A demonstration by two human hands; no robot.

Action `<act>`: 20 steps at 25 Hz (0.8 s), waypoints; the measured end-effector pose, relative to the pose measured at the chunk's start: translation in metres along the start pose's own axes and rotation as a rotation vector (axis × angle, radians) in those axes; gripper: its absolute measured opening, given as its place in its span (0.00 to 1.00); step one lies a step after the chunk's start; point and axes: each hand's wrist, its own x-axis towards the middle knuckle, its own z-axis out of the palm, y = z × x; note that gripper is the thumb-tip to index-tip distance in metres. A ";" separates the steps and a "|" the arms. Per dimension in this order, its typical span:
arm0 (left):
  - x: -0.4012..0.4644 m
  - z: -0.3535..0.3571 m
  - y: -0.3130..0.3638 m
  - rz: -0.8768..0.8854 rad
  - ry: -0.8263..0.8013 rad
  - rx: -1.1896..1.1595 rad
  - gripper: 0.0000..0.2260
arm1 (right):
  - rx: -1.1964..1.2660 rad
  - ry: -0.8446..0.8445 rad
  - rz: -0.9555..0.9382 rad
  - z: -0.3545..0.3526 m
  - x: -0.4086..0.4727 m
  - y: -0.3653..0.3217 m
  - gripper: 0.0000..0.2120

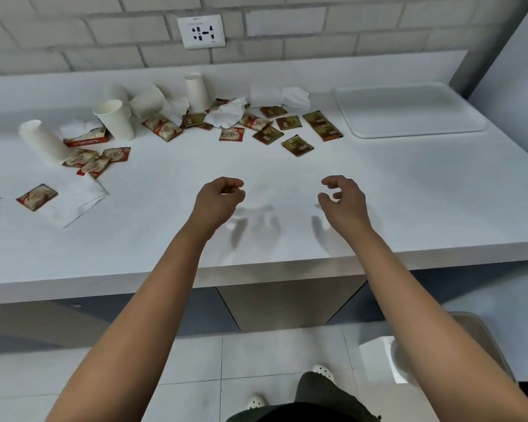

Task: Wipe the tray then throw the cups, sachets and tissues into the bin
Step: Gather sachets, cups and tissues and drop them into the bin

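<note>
On the far left of the bench (256, 239), a flat tissue (73, 205) lies beside a lone red sachet (36, 197); this tissue looks the handiest wipe to take first. Behind it stand and lie white paper cups (115, 118), more tissues and a red carton (86, 141) whose side reads "SACHETS". The red sachets carry a curly brand mark too blurred to read; the brown sachets (297, 145) further right are also illegible.

The left hand (218, 199) hovers above the bench, fingers loosely curled, holding nothing. The right hand (340, 196) hovers likewise, fingers half curled and empty.

The tray (409, 134) sits bare at the far right, well apart from both hands. To wipe it well, I would take a clean tissue, steady the tray's rim with one hand, and sweep edge to edge. The bin (482, 336) seems to stand on the floor at lower right
</note>
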 end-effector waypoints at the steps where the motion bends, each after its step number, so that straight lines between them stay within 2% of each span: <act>1: 0.008 -0.002 -0.004 -0.016 0.025 0.019 0.11 | -0.034 -0.013 -0.004 0.003 0.007 -0.001 0.14; 6: 0.071 -0.003 -0.014 -0.134 0.149 0.106 0.20 | -0.121 -0.043 0.020 0.021 0.067 0.003 0.13; 9: 0.115 0.006 -0.014 -0.175 0.187 0.161 0.22 | -0.141 -0.092 0.075 0.032 0.110 0.013 0.12; 13: 0.186 0.017 -0.004 -0.272 0.238 0.267 0.28 | -0.217 -0.094 0.092 0.047 0.166 0.018 0.15; 20: 0.273 0.038 0.014 -0.457 0.414 0.462 0.29 | -0.620 -0.098 0.109 0.074 0.222 0.018 0.27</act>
